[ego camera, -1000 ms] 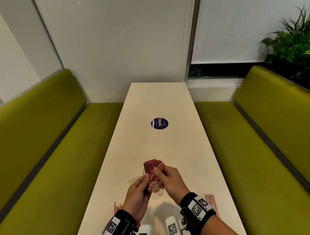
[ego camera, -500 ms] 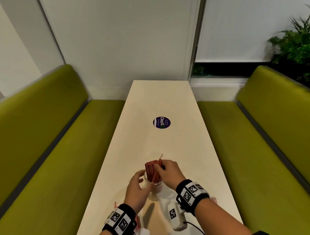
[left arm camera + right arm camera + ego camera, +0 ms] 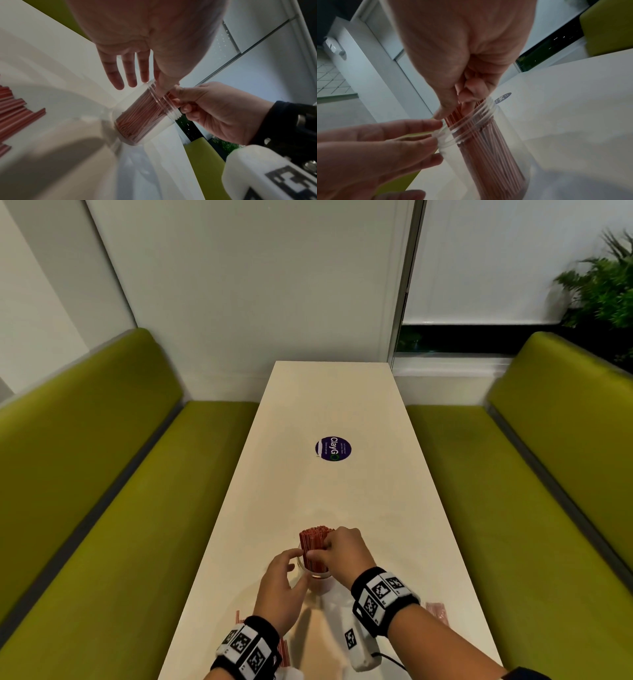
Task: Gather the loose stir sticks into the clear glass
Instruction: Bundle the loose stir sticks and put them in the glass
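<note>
A clear glass stands on the near part of the white table, packed with red stir sticks that rise above its rim. My right hand pinches the bundle just above the rim; in the right wrist view its fingers curl round the sticks. My left hand is on the glass's left side, its fingers straight and touching the rim. Loose sticks lie by my left wrist, and more lie to the right of my right wrist.
A round purple sticker marks the middle of the table. Green benches run along the left and right sides. A wall closes the far end, and a plant stands at the back right.
My right hand has pushed the sticks down into the glass, and the one that poked up now sits level with the bundle. My left hand has opened beside the glass.
</note>
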Demonstrator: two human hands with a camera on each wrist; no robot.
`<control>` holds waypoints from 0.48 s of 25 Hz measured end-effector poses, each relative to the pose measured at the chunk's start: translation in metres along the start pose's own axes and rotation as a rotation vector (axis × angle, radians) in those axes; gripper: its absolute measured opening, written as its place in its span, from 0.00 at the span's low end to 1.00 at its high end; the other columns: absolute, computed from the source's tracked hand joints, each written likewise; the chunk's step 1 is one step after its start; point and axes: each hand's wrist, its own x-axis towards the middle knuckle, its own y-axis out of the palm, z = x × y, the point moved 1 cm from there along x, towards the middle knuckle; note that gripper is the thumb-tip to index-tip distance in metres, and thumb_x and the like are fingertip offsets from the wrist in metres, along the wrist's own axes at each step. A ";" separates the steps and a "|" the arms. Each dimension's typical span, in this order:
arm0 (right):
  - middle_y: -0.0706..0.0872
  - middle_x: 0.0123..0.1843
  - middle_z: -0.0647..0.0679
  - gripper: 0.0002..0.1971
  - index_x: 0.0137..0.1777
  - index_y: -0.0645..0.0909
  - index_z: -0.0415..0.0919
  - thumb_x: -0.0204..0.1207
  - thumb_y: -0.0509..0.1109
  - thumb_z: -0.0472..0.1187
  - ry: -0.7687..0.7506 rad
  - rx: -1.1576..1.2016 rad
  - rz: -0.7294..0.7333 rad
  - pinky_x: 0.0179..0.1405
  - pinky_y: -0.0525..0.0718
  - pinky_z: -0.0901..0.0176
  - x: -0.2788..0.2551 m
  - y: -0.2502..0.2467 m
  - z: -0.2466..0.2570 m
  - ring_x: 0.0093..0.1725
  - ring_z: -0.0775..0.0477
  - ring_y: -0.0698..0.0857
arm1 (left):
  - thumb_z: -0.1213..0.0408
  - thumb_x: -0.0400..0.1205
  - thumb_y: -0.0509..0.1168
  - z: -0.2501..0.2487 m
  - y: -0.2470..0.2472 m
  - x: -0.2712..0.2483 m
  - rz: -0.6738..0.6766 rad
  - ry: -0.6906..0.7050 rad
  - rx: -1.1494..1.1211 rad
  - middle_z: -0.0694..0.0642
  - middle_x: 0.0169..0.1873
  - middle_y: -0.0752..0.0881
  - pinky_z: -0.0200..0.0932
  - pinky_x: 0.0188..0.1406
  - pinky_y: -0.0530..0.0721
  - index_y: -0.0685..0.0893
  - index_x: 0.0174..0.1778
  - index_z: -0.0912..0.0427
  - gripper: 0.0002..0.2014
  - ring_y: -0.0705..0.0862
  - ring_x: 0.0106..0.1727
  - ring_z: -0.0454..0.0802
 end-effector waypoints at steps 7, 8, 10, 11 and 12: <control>0.84 0.46 0.58 0.14 0.59 0.87 0.47 0.76 0.74 0.51 0.004 0.229 -0.437 0.51 0.84 0.59 -0.027 0.005 -0.032 0.48 0.55 0.83 | 0.57 0.81 0.70 0.001 -0.001 -0.005 0.010 0.028 -0.001 0.38 0.69 0.76 0.52 0.65 0.84 0.70 0.73 0.39 0.25 0.79 0.68 0.43; 0.84 0.54 0.58 0.18 0.67 0.83 0.48 0.78 0.71 0.51 -0.004 0.204 -0.438 0.60 0.83 0.57 -0.031 0.009 -0.038 0.56 0.55 0.81 | 0.55 0.82 0.70 0.001 -0.001 -0.005 0.011 0.033 0.000 0.38 0.72 0.73 0.52 0.68 0.82 0.67 0.76 0.39 0.28 0.78 0.70 0.43; 0.78 0.73 0.57 0.26 0.80 0.71 0.49 0.81 0.64 0.51 -0.084 0.108 -0.337 0.76 0.72 0.59 -0.036 0.019 -0.045 0.73 0.56 0.73 | 0.54 0.82 0.68 0.000 0.002 -0.005 0.001 0.072 0.033 0.38 0.78 0.67 0.53 0.76 0.76 0.59 0.82 0.40 0.34 0.73 0.76 0.43; 0.72 0.79 0.58 0.29 0.83 0.65 0.50 0.83 0.61 0.52 -0.128 0.037 -0.272 0.79 0.67 0.59 -0.039 0.022 -0.045 0.78 0.56 0.67 | 0.54 0.83 0.67 -0.001 0.003 -0.004 0.001 0.107 0.075 0.38 0.81 0.62 0.52 0.80 0.71 0.55 0.84 0.41 0.37 0.68 0.80 0.42; 0.66 0.84 0.59 0.31 0.86 0.60 0.51 0.83 0.58 0.52 -0.161 -0.019 -0.216 0.81 0.64 0.58 -0.040 0.025 -0.043 0.82 0.57 0.63 | 0.53 0.83 0.66 -0.002 0.005 -0.003 0.010 0.146 0.125 0.38 0.84 0.57 0.48 0.84 0.65 0.52 0.86 0.42 0.39 0.62 0.83 0.41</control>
